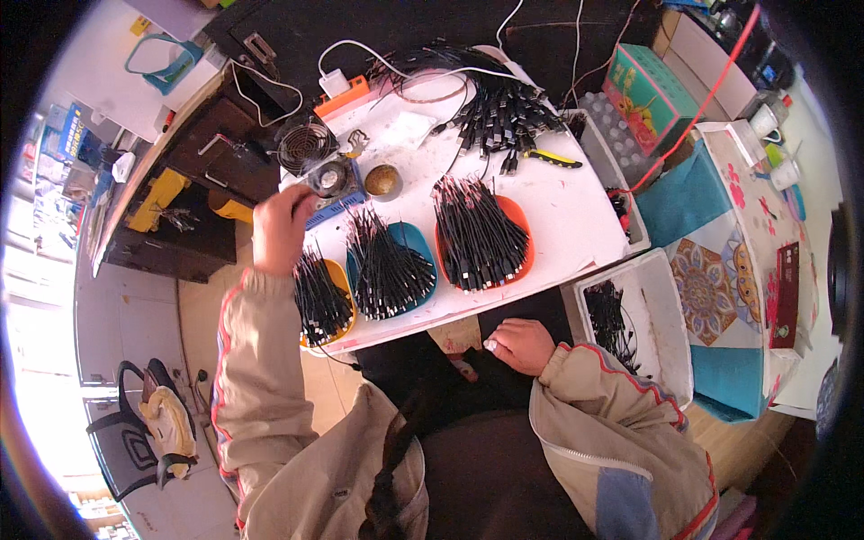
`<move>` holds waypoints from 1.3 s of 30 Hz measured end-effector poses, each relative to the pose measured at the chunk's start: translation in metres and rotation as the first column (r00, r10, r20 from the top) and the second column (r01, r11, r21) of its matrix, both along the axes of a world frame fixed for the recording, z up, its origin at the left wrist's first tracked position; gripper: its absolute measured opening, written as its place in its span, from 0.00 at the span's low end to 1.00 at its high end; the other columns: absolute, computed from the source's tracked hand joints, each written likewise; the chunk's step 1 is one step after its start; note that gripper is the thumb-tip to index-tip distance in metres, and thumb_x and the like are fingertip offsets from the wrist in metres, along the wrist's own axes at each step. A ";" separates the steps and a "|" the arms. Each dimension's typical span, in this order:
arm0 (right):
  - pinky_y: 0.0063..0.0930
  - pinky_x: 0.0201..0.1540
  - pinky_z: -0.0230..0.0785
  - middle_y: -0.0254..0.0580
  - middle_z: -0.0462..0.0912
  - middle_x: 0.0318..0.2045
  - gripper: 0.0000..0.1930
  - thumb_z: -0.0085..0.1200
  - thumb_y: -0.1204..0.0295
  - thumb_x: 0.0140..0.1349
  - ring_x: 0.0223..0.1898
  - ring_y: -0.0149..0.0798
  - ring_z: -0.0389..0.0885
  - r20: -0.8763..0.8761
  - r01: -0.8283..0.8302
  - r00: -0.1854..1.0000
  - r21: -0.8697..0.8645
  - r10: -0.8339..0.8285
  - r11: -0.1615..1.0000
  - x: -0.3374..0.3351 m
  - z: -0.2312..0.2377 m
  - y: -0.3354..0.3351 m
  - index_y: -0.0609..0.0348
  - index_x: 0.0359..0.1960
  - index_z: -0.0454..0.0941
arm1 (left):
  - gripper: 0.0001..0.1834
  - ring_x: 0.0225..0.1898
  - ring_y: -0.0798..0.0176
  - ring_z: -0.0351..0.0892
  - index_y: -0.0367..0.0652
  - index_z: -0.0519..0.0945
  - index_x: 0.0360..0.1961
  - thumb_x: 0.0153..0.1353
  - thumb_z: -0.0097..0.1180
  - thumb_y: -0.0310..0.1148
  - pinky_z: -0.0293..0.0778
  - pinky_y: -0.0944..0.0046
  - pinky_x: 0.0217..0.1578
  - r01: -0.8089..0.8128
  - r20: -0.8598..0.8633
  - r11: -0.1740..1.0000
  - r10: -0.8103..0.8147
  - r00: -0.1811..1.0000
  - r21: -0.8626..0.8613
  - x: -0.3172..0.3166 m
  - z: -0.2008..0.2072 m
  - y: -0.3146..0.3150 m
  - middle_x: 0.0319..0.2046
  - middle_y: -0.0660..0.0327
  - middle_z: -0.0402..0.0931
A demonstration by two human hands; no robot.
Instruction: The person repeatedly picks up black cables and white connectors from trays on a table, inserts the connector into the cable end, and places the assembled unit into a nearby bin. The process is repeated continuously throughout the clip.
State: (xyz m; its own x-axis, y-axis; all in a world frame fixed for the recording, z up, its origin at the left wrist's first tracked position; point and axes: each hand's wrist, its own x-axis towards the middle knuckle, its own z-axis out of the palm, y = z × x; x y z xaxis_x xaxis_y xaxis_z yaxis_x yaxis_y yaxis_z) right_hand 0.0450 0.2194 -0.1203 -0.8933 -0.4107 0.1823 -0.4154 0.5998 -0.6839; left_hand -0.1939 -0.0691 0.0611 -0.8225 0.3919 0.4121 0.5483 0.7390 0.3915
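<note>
My left hand (281, 230) reaches over the white table's left edge, its fingers pinched together beside a blue box-shaped device (335, 209) with a round metal top. What they pinch, if anything, is too small to make out. Close below it, a yellow tray (346, 281) holds a bundle of black cables (319, 301). A teal tray (419, 243) and an orange tray (522, 220) hold more black cables with bared reddish wire ends and metal plugs. Over my lap my right hand (524, 346) is closed, with something small and white at its thumb tip.
Behind the device stand a small round bowl (383, 182) and a black fan (306, 147). Yellow-black pliers (553, 159) lie by a heap of cables (504, 117). An orange power strip (342, 96) sits at the back. Right of my lap, a white bin (661, 315) holds cables.
</note>
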 end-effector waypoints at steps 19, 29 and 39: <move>0.28 0.27 0.68 0.38 0.73 0.25 0.14 0.40 0.59 0.70 0.26 0.29 0.74 0.308 0.309 0.943 -0.655 -0.130 0.690 0.128 0.141 0.025 0.56 0.44 0.67 | 0.31 0.54 0.56 0.73 0.32 0.59 0.63 0.64 0.53 0.37 0.71 0.64 0.49 0.212 0.286 0.523 -0.711 0.642 0.826 0.279 0.004 0.133 0.54 0.46 0.72; 0.22 0.28 0.60 0.37 0.70 0.26 0.13 0.36 0.63 0.72 0.26 0.29 0.66 0.253 0.640 0.457 -0.760 -0.853 0.117 0.260 0.126 0.176 0.60 0.44 0.67 | 0.13 0.37 0.69 0.77 0.33 0.75 0.48 0.65 0.51 0.27 0.72 0.71 0.39 0.055 0.813 0.865 -0.488 0.317 0.498 0.263 -0.084 0.062 0.39 0.57 0.80; 0.51 0.39 0.72 0.60 0.81 0.30 0.17 0.47 0.60 0.63 0.36 0.59 0.80 0.214 0.811 0.219 0.502 -0.952 0.299 0.150 -0.148 0.237 0.66 0.35 0.73 | 0.12 0.36 0.70 0.78 0.32 0.76 0.48 0.66 0.49 0.26 0.73 0.71 0.39 -0.073 0.837 0.865 -0.455 0.303 0.497 0.269 -0.108 0.034 0.37 0.57 0.81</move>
State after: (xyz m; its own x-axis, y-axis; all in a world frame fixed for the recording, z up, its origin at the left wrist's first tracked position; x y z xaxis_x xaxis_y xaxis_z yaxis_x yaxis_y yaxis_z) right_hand 0.1947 0.4566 -0.2687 -0.6273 0.7393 -0.2446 0.7667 0.5314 -0.3603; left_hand 0.0755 -0.0353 -0.0473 -0.6697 0.6261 -0.3994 -0.2599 0.3063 0.9158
